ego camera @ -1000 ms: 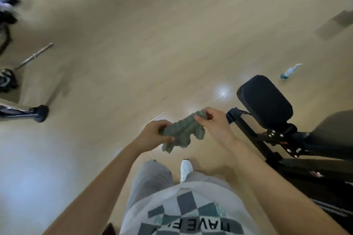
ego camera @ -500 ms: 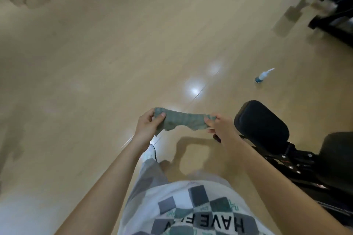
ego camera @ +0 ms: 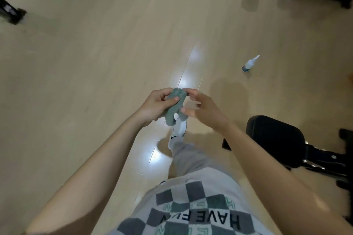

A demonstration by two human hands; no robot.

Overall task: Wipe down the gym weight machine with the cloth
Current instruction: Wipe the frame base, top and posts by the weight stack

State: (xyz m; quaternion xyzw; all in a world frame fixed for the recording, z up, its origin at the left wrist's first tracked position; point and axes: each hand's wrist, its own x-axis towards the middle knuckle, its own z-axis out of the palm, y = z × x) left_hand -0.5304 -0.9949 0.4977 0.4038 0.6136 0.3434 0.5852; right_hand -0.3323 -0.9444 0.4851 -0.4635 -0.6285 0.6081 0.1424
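Our left hand (ego camera: 156, 104) clamps the bunched green cloth (ego camera: 174, 106); our right hand (ego camera: 200, 109) pinches its top edge. The black machine pad (ego camera: 277, 139) sits at four o'clock.

Grey-green cloth (ego camera: 175, 108) bunched, black machine pad (ego camera: 275, 139) lower right

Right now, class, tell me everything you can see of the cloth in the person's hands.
The cloth is a small grey-green piece with a ribbed, towel-like texture, bunched and folded over so two ends hang down. It is held in the air in front of the person, above the wooden floor. The left hand grips it, thumb pressed across its front. The right hand pinches its upper edge with the fingertips. It touches no part of the machine.
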